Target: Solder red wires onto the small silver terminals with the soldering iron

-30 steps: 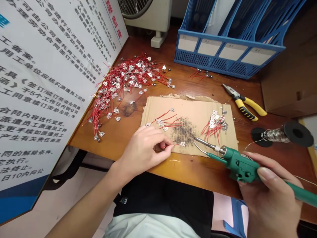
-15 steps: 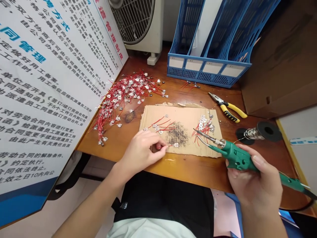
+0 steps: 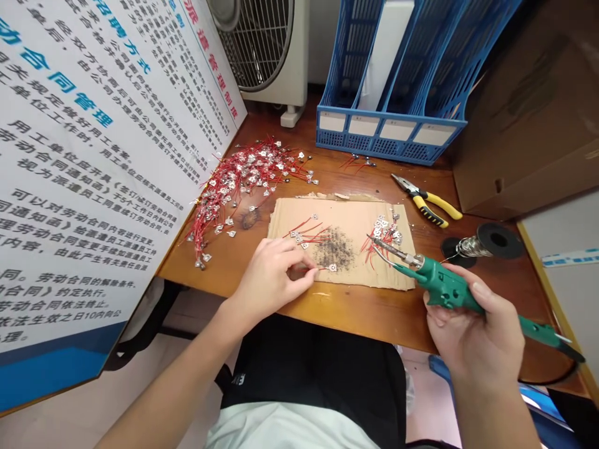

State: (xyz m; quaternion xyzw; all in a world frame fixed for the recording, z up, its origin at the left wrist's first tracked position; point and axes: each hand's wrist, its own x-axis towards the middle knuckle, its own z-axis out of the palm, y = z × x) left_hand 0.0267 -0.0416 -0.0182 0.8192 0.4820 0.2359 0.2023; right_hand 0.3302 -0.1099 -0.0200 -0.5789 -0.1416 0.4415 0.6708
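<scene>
My left hand (image 3: 281, 274) pinches the red wire of a small white circuit board (image 3: 332, 267), which lies over the near part of a cardboard sheet (image 3: 304, 209). In my right hand (image 3: 477, 318) is a green soldering iron (image 3: 449, 285), its tip pointing left above the cardboard, near a cluster of small boards with red wires (image 3: 384, 232). Solder wire feeds through a thin tube beside the tip. Several more wired boards (image 3: 299, 238) lie on the cardboard beyond my left fingers. Dark specks (image 3: 334, 248) mark the cardboard's middle.
A large heap of wired boards (image 3: 243, 174) covers the table's back left. Yellow-black pliers (image 3: 427, 201) and a solder spool (image 3: 496, 241) lie to the right. A blue file rack (image 3: 390, 134) stands behind, a cardboard box (image 3: 528, 112) right, a printed panel (image 3: 93, 187) left.
The view has shifted slightly. Both hands keep their grips, and the soldering iron stays raised at the right of the held board.
</scene>
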